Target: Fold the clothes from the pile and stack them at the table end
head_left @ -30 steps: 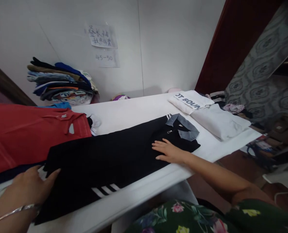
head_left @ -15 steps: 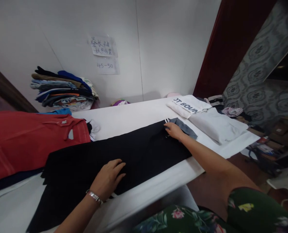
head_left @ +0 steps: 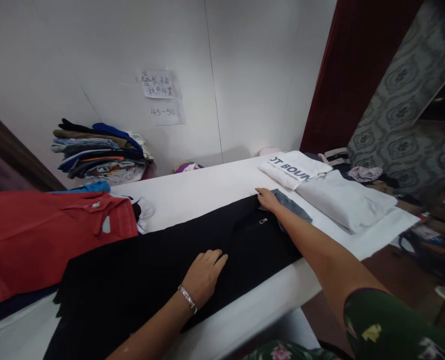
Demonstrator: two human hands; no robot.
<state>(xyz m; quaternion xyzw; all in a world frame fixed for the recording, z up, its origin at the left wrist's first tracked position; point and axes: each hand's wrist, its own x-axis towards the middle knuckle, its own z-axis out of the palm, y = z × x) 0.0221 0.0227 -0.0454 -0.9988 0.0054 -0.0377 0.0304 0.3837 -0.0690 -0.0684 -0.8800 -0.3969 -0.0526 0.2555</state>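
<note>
A black garment (head_left: pixel 150 260) lies stretched out and folded lengthwise across the white table, with a small white mark on its right part. Grey cloth (head_left: pixel 293 205) shows at its right end. My left hand (head_left: pixel 205 274), with a silver bangle on the wrist, rests flat on the middle of the black fabric, fingers extended and holding nothing. At the far right corner, my right hand (head_left: pixel 268 200) pinches the garment's edge. Part of the grey cloth is hidden behind my right forearm.
To the left lies a red garment (head_left: pixel 30 240) on the table (head_left: pixel 195 192). A stack of folded clothes (head_left: pixel 102 150) stands behind it. Folded white garments, one lettered (head_left: pixel 293 167) and one plain (head_left: pixel 344 197), lie at the right. Paper signs (head_left: pixel 162 85) hang on the wall.
My left hand has slid right and up along the black garment. My right hand has shifted slightly at the corner, and the white stripes there are now covered. The view has tilted slightly.
</note>
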